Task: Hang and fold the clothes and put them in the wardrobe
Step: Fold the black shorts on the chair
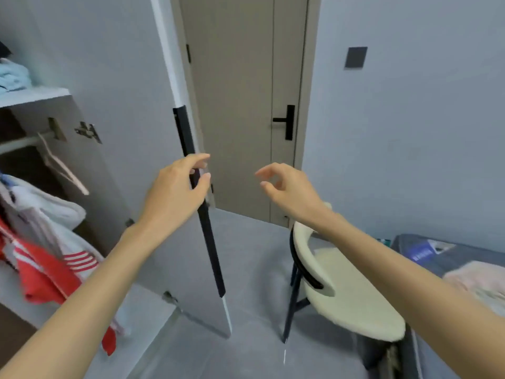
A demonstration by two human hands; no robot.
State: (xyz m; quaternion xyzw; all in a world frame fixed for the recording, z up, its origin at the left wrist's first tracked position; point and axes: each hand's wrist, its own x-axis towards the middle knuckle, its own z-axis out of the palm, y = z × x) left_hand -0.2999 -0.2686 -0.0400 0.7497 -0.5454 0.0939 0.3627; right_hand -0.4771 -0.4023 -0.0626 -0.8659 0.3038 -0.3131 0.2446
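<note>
Clothes [46,242] look mostly done: several hang from the rail [19,143] inside the wardrobe [90,149] at left, long axis straight down, hems low. A folded blue piece [13,76] sits on the shelf [35,94] above. Pink cloth [475,280] on the bed [410,242] prob. left to do. L hand [175,192] grip pinches the wardrobe door's black handle strip [210,242]. R hand [287,190] grip is loosely curled, holding nothing.

Matt grey wardrobe door [114,77] with black strip handle [207,228], cream padded chair [352,296], soft cloth garments [46,242]
</note>
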